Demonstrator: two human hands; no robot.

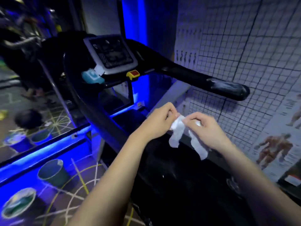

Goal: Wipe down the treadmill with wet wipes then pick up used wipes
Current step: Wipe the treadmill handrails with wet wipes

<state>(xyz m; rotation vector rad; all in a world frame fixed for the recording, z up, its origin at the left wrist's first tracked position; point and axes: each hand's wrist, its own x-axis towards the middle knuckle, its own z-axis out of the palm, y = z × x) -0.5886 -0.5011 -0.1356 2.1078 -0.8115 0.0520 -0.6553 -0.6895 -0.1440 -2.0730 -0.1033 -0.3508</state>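
**Holding a wet wipe bunched up over the treadmill belt**

Both hands are pinching the same wipe right now. The left hand is gripping the top of it with curled fingers and thumb. The right hand is pinching it just beside that, and the two hands are nearly touching. Two loose tails are dangling down between them, not reaching the belt as far as I can tell. Neither hand is touching the treadmill itself.

Handling-wise, I'm guessing this thing is weighing next to nothing and going totally limp. It's looking thin, damp and clingy, and it's probably sticking to itself in folds. It isn't going to break, but it's likely tearing if you're yanking the ends apart hard. I'd be taking it by two corners and easing them apart to get it flat. For the wiping I'd be pressing it under flat fingers instead of a fingertip pinch.

The teal wipe pack is sitting up at the edge of the console, with a white sheet poking out the top. The right handrail is sticking out near the hands and looking shiny at its end, though the blur is making it hard to say if that's wet.
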